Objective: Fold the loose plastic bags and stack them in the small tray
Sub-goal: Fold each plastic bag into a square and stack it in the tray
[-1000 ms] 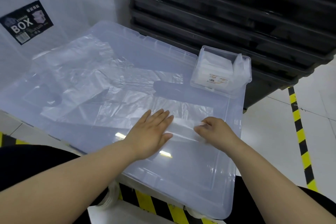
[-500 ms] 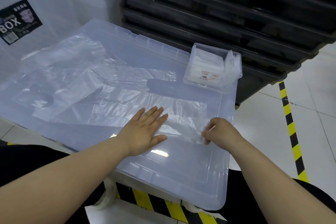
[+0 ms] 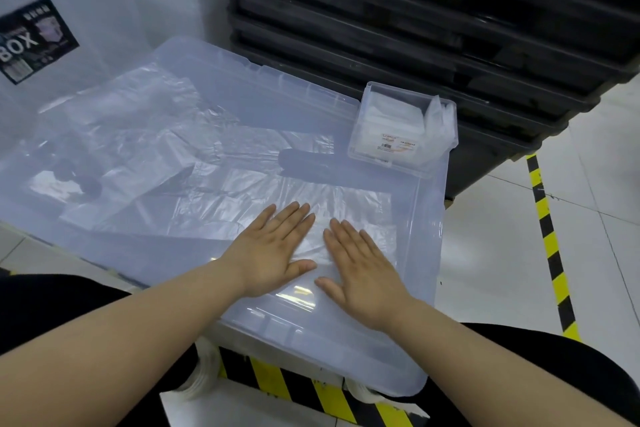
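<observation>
Backing the scene, stacked black crates (image 3: 415, 28); in front, a clear box lid (image 3: 242, 80) serves as worktop. Loose plastic bags (image 3: 156, 149) sprawl over its left and middle, unfolded. One bag (image 3: 346, 204) lies near the right edge, likely set apart for folding. Small tray (image 3: 398, 166) sits at the far right corner, folded bags inside, within easy reach. Left hand (image 3: 273, 250) and right hand (image 3: 360, 267) lie flat side by side on that bag, fingers straight, gripping nothing; pressing it smooth, probably to set a crease.

tray label (image 3: 398, 146) unreadable, box label (image 3: 34, 40) cropped
</observation>
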Demonstrator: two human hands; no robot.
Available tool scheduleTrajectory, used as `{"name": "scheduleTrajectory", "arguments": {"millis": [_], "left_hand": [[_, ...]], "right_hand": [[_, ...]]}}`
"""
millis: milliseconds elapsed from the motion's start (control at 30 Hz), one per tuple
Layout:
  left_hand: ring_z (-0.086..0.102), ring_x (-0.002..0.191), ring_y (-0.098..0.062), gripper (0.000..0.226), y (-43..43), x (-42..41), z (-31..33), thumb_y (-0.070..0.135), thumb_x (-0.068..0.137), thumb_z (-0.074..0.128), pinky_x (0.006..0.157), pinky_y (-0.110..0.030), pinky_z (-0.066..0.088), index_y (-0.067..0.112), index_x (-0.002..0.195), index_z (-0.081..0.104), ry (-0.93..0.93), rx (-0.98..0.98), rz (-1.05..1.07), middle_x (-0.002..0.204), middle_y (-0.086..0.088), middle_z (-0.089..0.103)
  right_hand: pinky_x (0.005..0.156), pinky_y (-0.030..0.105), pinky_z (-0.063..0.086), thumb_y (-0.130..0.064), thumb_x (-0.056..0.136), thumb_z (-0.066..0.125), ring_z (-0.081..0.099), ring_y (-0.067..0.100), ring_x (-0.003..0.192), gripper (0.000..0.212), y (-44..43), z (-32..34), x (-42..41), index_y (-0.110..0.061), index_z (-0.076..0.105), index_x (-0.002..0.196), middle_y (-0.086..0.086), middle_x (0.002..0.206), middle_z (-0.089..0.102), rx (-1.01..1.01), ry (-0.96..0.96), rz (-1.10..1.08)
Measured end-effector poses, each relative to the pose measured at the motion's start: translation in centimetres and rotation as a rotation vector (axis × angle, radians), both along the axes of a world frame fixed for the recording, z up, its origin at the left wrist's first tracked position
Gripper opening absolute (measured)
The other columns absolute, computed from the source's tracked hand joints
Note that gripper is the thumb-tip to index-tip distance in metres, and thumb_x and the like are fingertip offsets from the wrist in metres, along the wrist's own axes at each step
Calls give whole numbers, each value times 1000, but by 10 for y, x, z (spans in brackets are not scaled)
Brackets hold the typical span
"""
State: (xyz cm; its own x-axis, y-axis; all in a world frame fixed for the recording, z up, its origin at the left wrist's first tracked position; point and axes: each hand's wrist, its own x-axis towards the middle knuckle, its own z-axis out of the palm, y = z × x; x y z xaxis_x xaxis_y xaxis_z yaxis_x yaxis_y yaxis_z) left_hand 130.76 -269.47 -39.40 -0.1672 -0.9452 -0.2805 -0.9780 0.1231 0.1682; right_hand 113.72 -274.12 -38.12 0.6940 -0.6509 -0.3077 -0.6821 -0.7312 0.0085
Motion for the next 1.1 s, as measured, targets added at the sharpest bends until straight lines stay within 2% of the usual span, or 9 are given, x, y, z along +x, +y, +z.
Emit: {"name": "scheduleTrajectory", "arguments": {"millis": [100, 167, 367, 433, 533, 600, 800, 933, 1100], "left_hand": [[-47, 113, -10, 110, 1, 3, -1, 69, 28, -52, 95, -24, -32, 22, 126, -33, -4, 17, -15, 132, 5, -39], [-49, 110, -11, 109, 3, 5, 1, 69, 28, -51, 96, -24, -32, 21, 125, -34, -14, 12, -29, 132, 4, -39], [-20, 132, -9, 108, 10, 13, 6, 72, 46, -43, 99, -20, -24, 18, 136, -19, -56, -88, 10, 140, 2, -28], [36, 132, -16, 91, 9, 16, 17, 66, 78, 3, 108, -20, 19, 7, 138, 38, -96, -135, 14, 146, -11, 33], [69, 92, -18, 57, 7, 19, 16, 38, 68, 34, 70, -31, 55, 9, 100, 72, -24, -180, -5, 104, -6, 70], [70, 87, -19, 56, 4, 20, 16, 31, 64, 33, 65, -31, 56, 7, 98, 72, -7, -192, 1, 100, -6, 71], [71, 83, -18, 58, 4, 24, 16, 24, 61, 30, 61, -29, 55, 8, 95, 73, 0, -264, -22, 98, -4, 72], [71, 81, -17, 44, 4, 29, 26, 16, 63, 42, 57, -25, 54, 12, 92, 74, 30, -275, 67, 98, -3, 72], [53, 115, -14, 37, 3, 37, 39, 11, 93, 42, 88, -23, 41, 30, 120, 60, 188, -129, 268, 123, 12, 58]], "right_hand": [[107, 26, -16, -74, 46, -40, -20, 15, 135, 126, -16, 6, -20, -6, -6, 146, 2, 140, -25, 77, 59, 17], [102, 21, -21, -71, 24, -50, -25, 12, 137, 138, -22, 13, -30, -11, -18, 144, -6, 131, -34, 103, 106, 7], [101, 18, -16, -45, 85, -8, -7, 16, 144, 72, -20, 18, -36, -8, -9, 147, 6, 155, -13, -15, 4, 37], [109, 18, -9, -22, 98, 20, -2, 16, 144, 58, -20, 26, -29, -8, -8, 147, 7, 156, -8, 37, 11, -25], [107, 23, 29, -11, 79, 66, 43, 22, 130, 67, -26, 23, -25, 5, 36, 137, 20, 144, 37, -105, -61, -46], [73, 26, 54, -4, 35, 90, 70, 21, 85, 62, -32, 11, -27, 0, 72, 94, 13, 98, 71, -182, -187, -30], [46, 16, 45, 7, 42, 69, 65, 17, 53, 30, -34, 10, -26, -12, 71, 66, -1, 62, 68, -101, -439, -51], [78, 5, 31, 4, 84, 56, 59, 17, 108, 35, -39, 22, -27, -11, 65, 114, 3, 114, 66, 58, -467, -274], [71, 6, 33, 0, 89, 49, 58, 16, 103, 30, -51, 29, -32, -10, 67, 110, 1, 112, 65, 300, -526, -485]]}}
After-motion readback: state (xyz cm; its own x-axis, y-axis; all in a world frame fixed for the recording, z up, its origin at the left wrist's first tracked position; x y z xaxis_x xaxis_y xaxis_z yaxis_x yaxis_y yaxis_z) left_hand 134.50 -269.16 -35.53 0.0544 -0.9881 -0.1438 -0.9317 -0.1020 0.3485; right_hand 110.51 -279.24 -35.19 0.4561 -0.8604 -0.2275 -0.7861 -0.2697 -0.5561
